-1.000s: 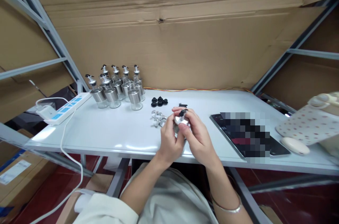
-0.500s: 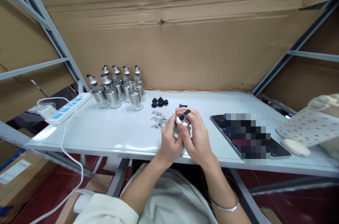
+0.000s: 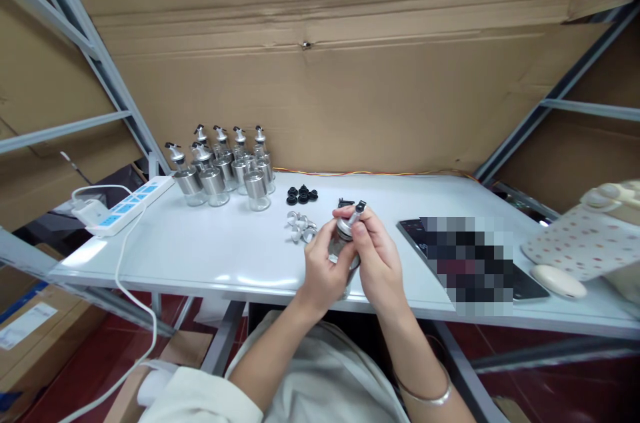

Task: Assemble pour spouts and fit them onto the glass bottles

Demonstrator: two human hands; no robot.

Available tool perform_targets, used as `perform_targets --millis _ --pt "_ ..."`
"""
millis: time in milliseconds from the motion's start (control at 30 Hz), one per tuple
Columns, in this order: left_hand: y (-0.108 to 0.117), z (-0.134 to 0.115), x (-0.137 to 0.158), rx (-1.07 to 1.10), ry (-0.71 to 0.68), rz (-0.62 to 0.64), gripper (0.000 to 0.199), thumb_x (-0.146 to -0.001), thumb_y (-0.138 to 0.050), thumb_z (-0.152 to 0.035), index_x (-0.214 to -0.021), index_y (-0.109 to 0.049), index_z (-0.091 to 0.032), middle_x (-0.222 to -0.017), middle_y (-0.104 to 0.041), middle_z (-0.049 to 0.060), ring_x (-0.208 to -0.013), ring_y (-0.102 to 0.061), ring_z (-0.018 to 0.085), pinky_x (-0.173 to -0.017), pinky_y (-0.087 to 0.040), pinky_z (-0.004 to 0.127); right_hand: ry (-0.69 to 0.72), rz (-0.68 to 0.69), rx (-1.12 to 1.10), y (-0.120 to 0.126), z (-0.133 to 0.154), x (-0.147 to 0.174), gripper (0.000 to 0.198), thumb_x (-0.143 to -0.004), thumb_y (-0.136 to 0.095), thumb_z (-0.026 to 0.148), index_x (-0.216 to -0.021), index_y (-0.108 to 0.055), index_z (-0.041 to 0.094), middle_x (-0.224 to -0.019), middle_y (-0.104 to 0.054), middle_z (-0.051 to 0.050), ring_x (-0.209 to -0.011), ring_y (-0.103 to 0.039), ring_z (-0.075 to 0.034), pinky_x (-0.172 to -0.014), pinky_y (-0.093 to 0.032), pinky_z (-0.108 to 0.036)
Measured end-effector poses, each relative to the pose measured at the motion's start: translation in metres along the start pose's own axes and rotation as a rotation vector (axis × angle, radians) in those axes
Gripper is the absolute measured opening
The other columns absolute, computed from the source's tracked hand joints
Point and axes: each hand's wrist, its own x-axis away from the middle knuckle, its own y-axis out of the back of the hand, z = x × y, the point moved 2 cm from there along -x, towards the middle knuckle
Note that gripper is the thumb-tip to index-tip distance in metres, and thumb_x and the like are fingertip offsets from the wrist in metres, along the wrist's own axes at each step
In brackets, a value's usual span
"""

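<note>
The glass bottle (image 3: 336, 248) is between both hands, close to the table's (image 3: 230, 279) near edge. The left hand (image 3: 323, 261) curls around its body; the right hand (image 3: 379, 259) closes about the silver pourer top (image 3: 345, 229), thumb pressed to its side. Uneven pressure from the two grips could leave the top crooked, and smooth glass might slip, with a fall likely so near the edge. Just beyond the fingers, a careless knuckle could scatter the silver caps (image 3: 309, 235) or black levers (image 3: 345, 203).
</note>
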Motion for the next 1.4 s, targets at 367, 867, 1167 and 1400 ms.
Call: perform_targets --millis 367,867,1167,1400 --pt "0.003 0.000 -0.001 -0.004 -0.031 0.019 0.034 -0.086 -0.055 -0.036 -0.112 -0.062 -0.015 -0.096 -0.070 0.009 -0.085 -0.065 0.019 -0.078 -0.051 0.027 -0.071 -0.084 -0.274 -0.001 -0.006 0.002 0.025 -0.082 -0.062 0.043 -0.095 -0.067 0.022 -0.099 -0.066 -0.005 -0.090 -0.060 -0.017 -0.078 -0.049 -0.029" --pt "0.046 -0.002 -0.010 0.137 0.157 -0.142 0.038 -0.085 -0.057 -0.042 -0.114 -0.059 -0.019 -0.091 -0.068 0.006 -0.079 -0.066 0.016 -0.074 -0.053 0.027 -0.383 -0.520 -0.626 0.038 -0.040 0.001 0.025 -0.077 -0.066 0.044 -0.085 -0.067 0.021 -0.098 -0.062 0.000 -0.081 -0.059 -0.009 -0.069 -0.050 -0.021" --pt "0.155 0.041 -0.108 -0.262 -0.059 -0.521 0.034 -0.087 -0.050 -0.044 -0.110 -0.052 -0.018 -0.094 -0.061 0.005 -0.081 -0.062 0.014 -0.081 -0.049 0.029 -0.510 -0.480 -0.521 0.037 -0.074 0.020 0.025 -0.067 -0.074 0.037 -0.082 -0.067 0.017 -0.089 -0.065 -0.005 -0.069 -0.058 -0.013 -0.057 -0.050 -0.026" --pt "0.193 0.111 -0.148 -0.333 0.097 -0.438 0.029 -0.080 -0.057 -0.031 -0.104 -0.055 -0.015 -0.087 -0.060 0.004 -0.083 -0.059 0.016 -0.085 -0.046 0.030 -0.505 -0.449 -0.504 0.032 -0.073 0.026 0.027 -0.062 -0.079 0.032 -0.082 -0.069 0.017 -0.089 -0.068 -0.004 -0.073 -0.059 -0.012 -0.063 -0.049 -0.024"
